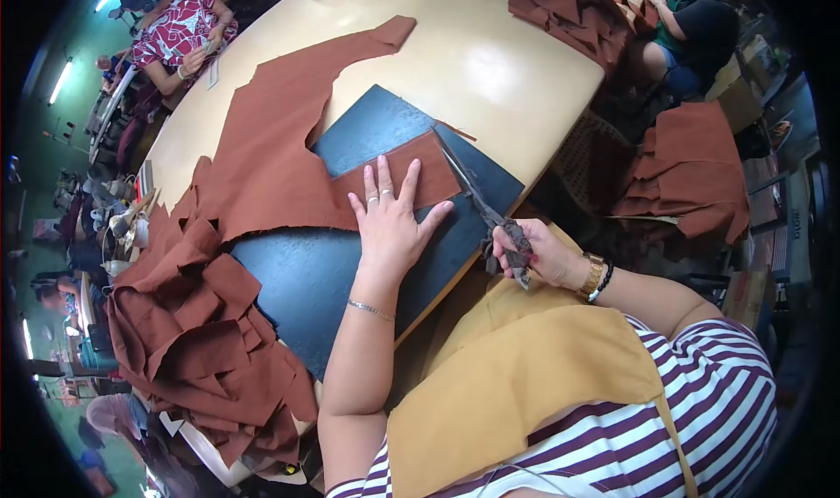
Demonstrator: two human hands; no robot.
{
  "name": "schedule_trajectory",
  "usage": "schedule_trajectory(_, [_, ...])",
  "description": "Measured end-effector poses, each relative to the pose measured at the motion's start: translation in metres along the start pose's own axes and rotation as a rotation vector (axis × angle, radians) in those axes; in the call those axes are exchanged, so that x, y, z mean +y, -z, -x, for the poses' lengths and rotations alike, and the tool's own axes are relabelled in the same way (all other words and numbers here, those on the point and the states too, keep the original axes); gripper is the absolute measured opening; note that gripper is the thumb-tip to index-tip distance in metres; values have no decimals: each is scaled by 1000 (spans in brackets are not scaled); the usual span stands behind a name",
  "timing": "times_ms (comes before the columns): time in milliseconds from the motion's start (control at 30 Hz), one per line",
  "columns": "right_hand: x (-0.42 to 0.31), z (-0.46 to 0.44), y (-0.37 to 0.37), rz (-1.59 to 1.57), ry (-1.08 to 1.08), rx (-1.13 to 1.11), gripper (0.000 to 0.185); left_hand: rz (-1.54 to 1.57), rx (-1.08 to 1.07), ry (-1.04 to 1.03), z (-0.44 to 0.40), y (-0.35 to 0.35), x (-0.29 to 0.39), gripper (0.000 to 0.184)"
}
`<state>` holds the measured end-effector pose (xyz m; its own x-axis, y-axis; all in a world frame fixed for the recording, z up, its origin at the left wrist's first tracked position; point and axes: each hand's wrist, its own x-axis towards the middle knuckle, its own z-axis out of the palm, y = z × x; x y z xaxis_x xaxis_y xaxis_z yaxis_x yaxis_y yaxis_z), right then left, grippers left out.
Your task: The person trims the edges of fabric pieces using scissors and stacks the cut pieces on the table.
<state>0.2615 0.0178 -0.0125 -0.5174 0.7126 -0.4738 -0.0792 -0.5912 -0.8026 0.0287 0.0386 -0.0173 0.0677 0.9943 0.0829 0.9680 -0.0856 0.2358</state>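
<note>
My left hand (390,222) lies flat with its fingers spread, pressing on a rectangular end of reddish-brown cloth (276,117). Beneath that cloth is a dark blue board (302,270) on the table. In my right hand (547,255) is a pair of scissors (473,185), with what looks like dark grey cloth wrapped round the handles. Their blades point away from me, along the right-hand edge of the rectangular end. My fingers partly hide the handles. A thin strip of brown cloth (456,130) lies just beyond the blade tips.
A heap of brown cloth (201,340) hangs over the table's left side. More brown cloth lies at the back right (573,17) and in a stack (687,165) to the right. Two people sit across the pale table (464,52), one at each far side.
</note>
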Motion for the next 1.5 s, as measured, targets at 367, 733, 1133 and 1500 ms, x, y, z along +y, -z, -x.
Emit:
schedule_trajectory(367, [2,2,-2,26,7,8,22,-10,29,-24,-1,-3,-1,80])
schedule_trajectory(733, [-8,7,-3,21,-18,11,18,-10,13,-50,1,0,1,82])
schedule_trajectory(1133, [-8,12,0,60,-8,6,23,-10,-15,-45,1,2,1,84])
schedule_trajectory(1500, [-6,8,6,71,28,12,20,7,-26,-70,4,3,1,87])
